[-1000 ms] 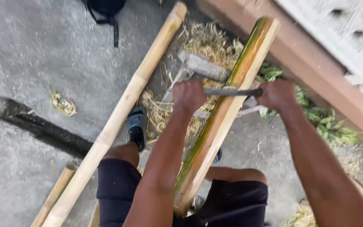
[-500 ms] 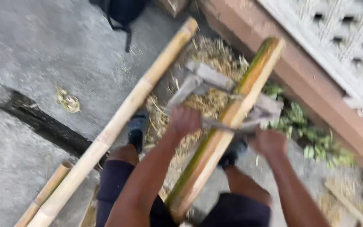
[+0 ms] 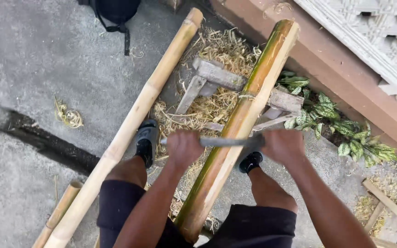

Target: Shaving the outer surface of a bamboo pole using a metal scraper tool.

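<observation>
Left hand (image 3: 183,148): my fist is closed round one end of the blade (image 3: 226,142).
Right hand (image 3: 283,145): clenched on the other end.
Bamboo pole (image 3: 235,126): leaning on the wooden stand (image 3: 221,76), between my knees.
Technique: I'd judge level, even pressure matters most.

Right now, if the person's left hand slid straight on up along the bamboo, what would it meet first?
Probably the grey wooden crossbar that the green-and-tan bamboo pole rests on, with straw-like shavings below; the left hand grips the metal blade. Depth is unclear.

Green-yellow bamboo pole (image 3: 242,119), grey blade (image 3: 226,142)
</observation>
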